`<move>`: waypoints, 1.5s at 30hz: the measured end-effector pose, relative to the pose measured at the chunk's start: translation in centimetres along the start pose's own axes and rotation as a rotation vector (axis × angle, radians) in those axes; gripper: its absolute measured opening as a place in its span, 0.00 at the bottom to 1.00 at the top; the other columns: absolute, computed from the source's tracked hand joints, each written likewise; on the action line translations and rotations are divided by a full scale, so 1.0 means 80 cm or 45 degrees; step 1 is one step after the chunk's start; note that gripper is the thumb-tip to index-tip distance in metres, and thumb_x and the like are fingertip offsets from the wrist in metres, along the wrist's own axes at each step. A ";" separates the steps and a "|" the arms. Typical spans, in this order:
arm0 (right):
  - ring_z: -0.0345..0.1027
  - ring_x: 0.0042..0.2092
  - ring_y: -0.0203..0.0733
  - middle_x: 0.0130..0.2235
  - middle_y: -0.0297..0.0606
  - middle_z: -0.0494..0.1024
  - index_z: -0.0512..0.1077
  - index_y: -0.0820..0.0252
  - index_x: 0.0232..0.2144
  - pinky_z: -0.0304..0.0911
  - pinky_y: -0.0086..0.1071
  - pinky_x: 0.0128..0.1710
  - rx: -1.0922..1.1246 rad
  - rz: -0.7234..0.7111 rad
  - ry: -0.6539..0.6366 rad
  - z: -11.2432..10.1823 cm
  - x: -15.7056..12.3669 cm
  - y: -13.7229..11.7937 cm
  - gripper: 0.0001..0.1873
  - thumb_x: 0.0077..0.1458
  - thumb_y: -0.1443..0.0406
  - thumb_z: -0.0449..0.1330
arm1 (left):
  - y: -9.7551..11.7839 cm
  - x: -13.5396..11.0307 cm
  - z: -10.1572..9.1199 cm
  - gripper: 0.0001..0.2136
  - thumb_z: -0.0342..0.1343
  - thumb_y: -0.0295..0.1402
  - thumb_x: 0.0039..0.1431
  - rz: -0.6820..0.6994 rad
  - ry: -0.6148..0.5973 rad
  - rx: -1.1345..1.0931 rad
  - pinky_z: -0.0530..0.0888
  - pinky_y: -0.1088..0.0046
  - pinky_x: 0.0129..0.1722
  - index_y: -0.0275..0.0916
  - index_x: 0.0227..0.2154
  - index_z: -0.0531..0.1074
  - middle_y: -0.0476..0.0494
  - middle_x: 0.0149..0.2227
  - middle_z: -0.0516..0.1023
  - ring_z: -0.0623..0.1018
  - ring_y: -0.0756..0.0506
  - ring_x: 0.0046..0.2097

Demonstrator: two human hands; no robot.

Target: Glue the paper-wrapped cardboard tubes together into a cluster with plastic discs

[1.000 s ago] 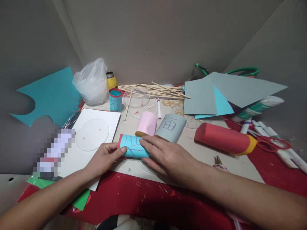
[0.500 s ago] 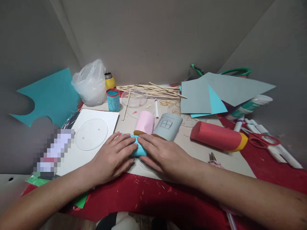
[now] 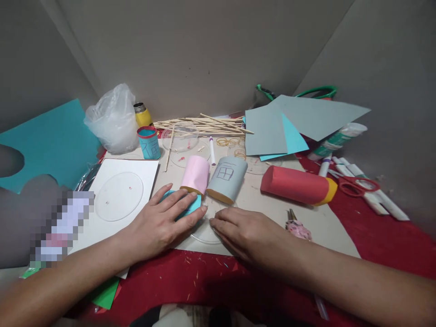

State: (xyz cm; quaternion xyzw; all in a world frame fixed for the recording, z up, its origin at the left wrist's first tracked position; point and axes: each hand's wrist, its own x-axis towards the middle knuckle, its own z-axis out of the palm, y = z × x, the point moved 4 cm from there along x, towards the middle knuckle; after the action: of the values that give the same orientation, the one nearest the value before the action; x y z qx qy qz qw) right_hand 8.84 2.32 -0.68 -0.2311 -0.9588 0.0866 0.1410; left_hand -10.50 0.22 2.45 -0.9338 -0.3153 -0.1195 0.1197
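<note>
My left hand (image 3: 170, 213) lies with its fingers spread over a blue piece of paper or small roll (image 3: 191, 206), covering most of it. Right of it, my right hand (image 3: 238, 227) rests with its fingers stretched out and close together at a clear round plastic disc (image 3: 204, 231); nothing shows in its fingers, though its palm side is hidden. Just beyond my hands, a pink paper roll (image 3: 196, 173) and a grey paper roll (image 3: 227, 179) with dark drawn lines lie side by side, each with a brown near edge.
A red roll with a yellow end (image 3: 293, 185) lies at right, near red-handled scissors (image 3: 357, 185) and white markers (image 3: 388, 209). Wooden sticks (image 3: 204, 125), a blue cup (image 3: 149, 144) and a plastic bag (image 3: 112, 120) stand behind. A white board (image 3: 146, 181) lies left.
My right hand has come off the blue piece and moved toward me onto the disc. My left hand stays on the blue piece, fingers spread wider. The whole view has shifted slightly.
</note>
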 end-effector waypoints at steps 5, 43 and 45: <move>0.65 0.32 0.41 0.33 0.40 0.74 0.74 0.63 0.34 0.61 0.32 0.32 -0.031 0.011 -0.044 0.007 0.004 0.005 0.08 0.61 0.75 0.55 | 0.000 0.011 0.003 0.19 0.46 0.27 0.70 0.083 -0.093 0.058 0.57 0.52 0.67 0.37 0.61 0.67 0.34 0.63 0.71 0.71 0.37 0.63; 0.80 0.40 0.50 0.42 0.51 0.83 0.63 0.72 0.62 0.76 0.42 0.37 -0.023 0.020 0.162 -0.019 -0.006 0.002 0.23 0.68 0.67 0.47 | -0.044 -0.041 -0.073 0.23 0.59 0.26 0.64 -0.482 0.459 -0.145 0.72 0.56 0.61 0.46 0.60 0.66 0.41 0.54 0.79 0.78 0.41 0.56; 0.80 0.42 0.49 0.45 0.52 0.83 0.60 0.70 0.64 0.76 0.41 0.39 0.009 0.024 0.179 -0.022 0.003 0.006 0.24 0.69 0.66 0.45 | -0.047 -0.037 -0.072 0.21 0.58 0.27 0.64 -0.491 0.463 -0.181 0.72 0.58 0.60 0.45 0.59 0.67 0.42 0.53 0.79 0.78 0.42 0.56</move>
State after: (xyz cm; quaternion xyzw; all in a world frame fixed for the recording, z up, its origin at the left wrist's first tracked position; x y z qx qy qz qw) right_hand 9.38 3.00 0.91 -0.2451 -0.9440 0.0750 0.2080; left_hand -15.93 -0.22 7.55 -0.8258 -0.4514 -0.3275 0.0834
